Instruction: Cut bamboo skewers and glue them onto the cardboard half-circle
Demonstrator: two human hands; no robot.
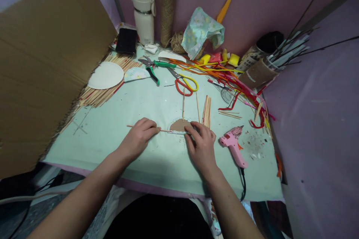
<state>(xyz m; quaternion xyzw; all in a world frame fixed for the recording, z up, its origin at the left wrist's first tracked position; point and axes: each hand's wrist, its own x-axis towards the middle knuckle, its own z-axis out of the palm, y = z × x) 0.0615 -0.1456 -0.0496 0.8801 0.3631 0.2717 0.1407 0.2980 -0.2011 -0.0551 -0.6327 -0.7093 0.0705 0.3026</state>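
Observation:
My left hand (143, 132) is closed around a thin wooden stick (165, 130), which pokes out on both sides of the fingers. Its right end reaches the straight lower edge of a brown half-round cardboard piece (178, 125) with a pale rim. My right hand (201, 143) grips the right end of that cardboard, thumb and fingers over its edge, hiding that corner. Another upright-lying stick (183, 106) touches the cardboard's curved top. A bundle of sticks (206, 110) lies just beyond my right hand. To its right rests a pink glue gun (235, 145).
Red-and-yellow scissors (186, 84) and green-handled pruning shears (154, 67) lie behind the hands. At left, a white oval (106, 75) covers many sticks beside a tall cardboard sheet (56, 52). Coloured pipe cleaners (207, 69), a white bottle (143, 18) and a twine roll (167, 15) are at the back.

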